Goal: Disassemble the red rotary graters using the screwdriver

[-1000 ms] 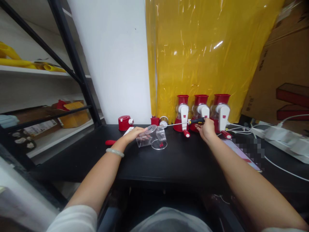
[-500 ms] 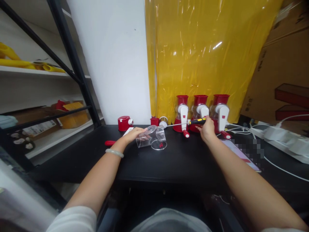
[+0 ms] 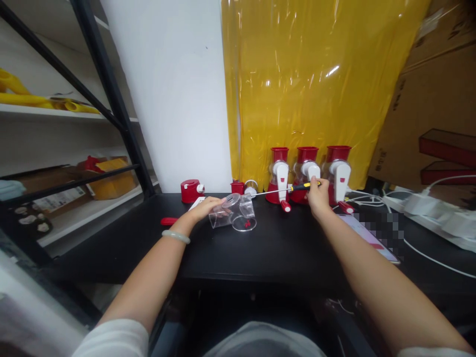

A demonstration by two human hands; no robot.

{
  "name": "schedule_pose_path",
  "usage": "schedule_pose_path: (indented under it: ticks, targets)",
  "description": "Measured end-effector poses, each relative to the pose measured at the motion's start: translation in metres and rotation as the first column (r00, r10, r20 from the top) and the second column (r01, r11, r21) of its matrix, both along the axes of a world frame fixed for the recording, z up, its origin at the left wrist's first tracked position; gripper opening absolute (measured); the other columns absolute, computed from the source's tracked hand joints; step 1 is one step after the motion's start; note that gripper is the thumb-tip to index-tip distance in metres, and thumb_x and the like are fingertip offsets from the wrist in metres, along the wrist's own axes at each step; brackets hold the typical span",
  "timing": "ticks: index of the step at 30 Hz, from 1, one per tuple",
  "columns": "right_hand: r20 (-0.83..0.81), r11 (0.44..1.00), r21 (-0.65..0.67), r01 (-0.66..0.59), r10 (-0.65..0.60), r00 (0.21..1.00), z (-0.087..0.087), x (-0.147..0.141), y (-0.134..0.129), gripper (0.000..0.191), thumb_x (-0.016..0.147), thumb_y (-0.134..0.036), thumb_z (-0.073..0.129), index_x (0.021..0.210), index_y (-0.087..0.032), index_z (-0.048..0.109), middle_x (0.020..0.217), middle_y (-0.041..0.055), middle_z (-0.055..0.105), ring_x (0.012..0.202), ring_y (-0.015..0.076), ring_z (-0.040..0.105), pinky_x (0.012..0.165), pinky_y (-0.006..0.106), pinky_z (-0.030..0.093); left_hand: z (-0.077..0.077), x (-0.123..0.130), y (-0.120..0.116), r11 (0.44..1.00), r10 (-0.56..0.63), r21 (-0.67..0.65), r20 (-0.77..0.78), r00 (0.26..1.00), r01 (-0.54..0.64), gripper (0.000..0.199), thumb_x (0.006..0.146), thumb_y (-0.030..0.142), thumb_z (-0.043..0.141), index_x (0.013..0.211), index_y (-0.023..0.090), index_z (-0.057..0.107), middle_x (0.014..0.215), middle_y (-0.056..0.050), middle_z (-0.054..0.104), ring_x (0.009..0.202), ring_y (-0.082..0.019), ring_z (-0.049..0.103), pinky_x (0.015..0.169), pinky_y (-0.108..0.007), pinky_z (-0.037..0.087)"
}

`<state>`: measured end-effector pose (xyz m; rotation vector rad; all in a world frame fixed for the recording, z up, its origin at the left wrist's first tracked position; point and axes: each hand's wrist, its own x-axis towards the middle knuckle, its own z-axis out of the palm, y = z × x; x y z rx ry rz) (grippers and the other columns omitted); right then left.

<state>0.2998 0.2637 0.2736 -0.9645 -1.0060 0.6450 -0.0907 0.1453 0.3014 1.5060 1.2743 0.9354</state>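
Note:
My left hand (image 3: 208,207) is closed on a clear plastic grater housing (image 3: 243,216), tilted just over the black table; some of its fingers show through the plastic. A small red mark is visible near the housing's round rim. In my right hand (image 3: 319,196) is a screwdriver (image 3: 300,187) with a yellow and black handle, held roughly level. Its metal shaft points left, and the tip reaches the housing's right side. Behind the housing are a red hopper piece (image 3: 237,187) and a metal grating drum (image 3: 251,188). Left of my left hand lies a red handle (image 3: 169,221).
Three red and white rotary graters (image 3: 279,176) stand at the back right. A red base (image 3: 190,191) sits at the back left. On the right are a phone (image 3: 366,237), white cables and a power strip (image 3: 442,218). Black shelf rack (image 3: 107,89) stands left.
The fingers of my right hand have shifted on the screwdriver handle, the index finger now raised over it. The housing and my left hand stay nearly in place.

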Motion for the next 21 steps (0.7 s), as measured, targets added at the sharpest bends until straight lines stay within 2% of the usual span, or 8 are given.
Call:
schedule_pose_path:
  ticks: [3, 8, 12, 16, 21]
  targets:
    - [-0.116, 1.0, -0.028, -0.008, 0.004, 0.993, 0.004, -0.005, -0.002, 0.052, 0.079, -0.071, 0.068, 0.097, -0.028, 0.046, 0.07, -0.0081, 0.053, 0.045, 0.011, 0.049, 0.046, 0.028, 0.044, 0.001, 0.0, 0.0, 1.0, -0.008, 0.004, -0.012, 1.0, 0.008, 0.066, 0.069, 0.074, 0.079, 0.097, 0.014, 0.08, 0.097, -0.012, 0.082, 0.088, -0.027, 0.076, 0.08, -0.036, 0.057]
    - [-0.315, 0.99, 0.009, -0.144, 0.139, 0.939, 0.013, -0.011, -0.007, 0.057, 0.07, -0.069, 0.078, 0.089, -0.025, 0.047, 0.068, -0.0089, 0.057, 0.048, 0.008, 0.055, 0.047, 0.022, 0.048, 0.001, 0.001, -0.001, 1.0, 0.004, 0.002, -0.026, 1.0, -0.004, 0.066, 0.069, 0.075, 0.077, 0.095, 0.014, 0.08, 0.099, -0.013, 0.082, 0.092, -0.028, 0.076, 0.08, -0.037, 0.057]
    - [-0.364, 0.975, 0.021, -0.22, 0.212, 0.907, 0.016, -0.01, -0.011, 0.052, 0.07, -0.062, 0.083, 0.083, -0.023, 0.051, 0.063, -0.0065, 0.06, 0.054, 0.0088, 0.062, 0.05, 0.019, 0.05, 0.0, 0.001, -0.001, 1.0, 0.0, 0.008, -0.022, 1.0, 0.0, 0.066, 0.068, 0.075, 0.078, 0.094, 0.014, 0.08, 0.098, -0.013, 0.082, 0.091, -0.029, 0.076, 0.081, -0.037, 0.057]
    - [-0.398, 0.971, 0.027, -0.236, 0.227, 0.889, 0.018, -0.01, -0.013, 0.04, 0.075, -0.05, 0.082, 0.083, -0.022, 0.054, 0.066, -0.0045, 0.063, 0.06, 0.0095, 0.065, 0.052, 0.017, 0.05, 0.0, 0.0, 0.001, 1.0, -0.004, 0.014, -0.015, 1.0, 0.004, 0.067, 0.068, 0.075, 0.078, 0.094, 0.014, 0.081, 0.097, -0.013, 0.082, 0.09, -0.028, 0.076, 0.08, -0.037, 0.058]
    - [-0.41, 0.975, 0.02, -0.223, 0.211, 0.887, 0.017, -0.012, -0.013, 0.027, 0.082, -0.043, 0.074, 0.089, -0.024, 0.055, 0.073, -0.0048, 0.066, 0.067, 0.0126, 0.069, 0.058, 0.023, 0.055, 0.0, 0.001, 0.0, 1.0, -0.002, 0.021, -0.028, 1.0, 0.003, 0.065, 0.069, 0.076, 0.077, 0.092, 0.015, 0.081, 0.097, -0.012, 0.082, 0.09, -0.028, 0.076, 0.08, -0.036, 0.058]
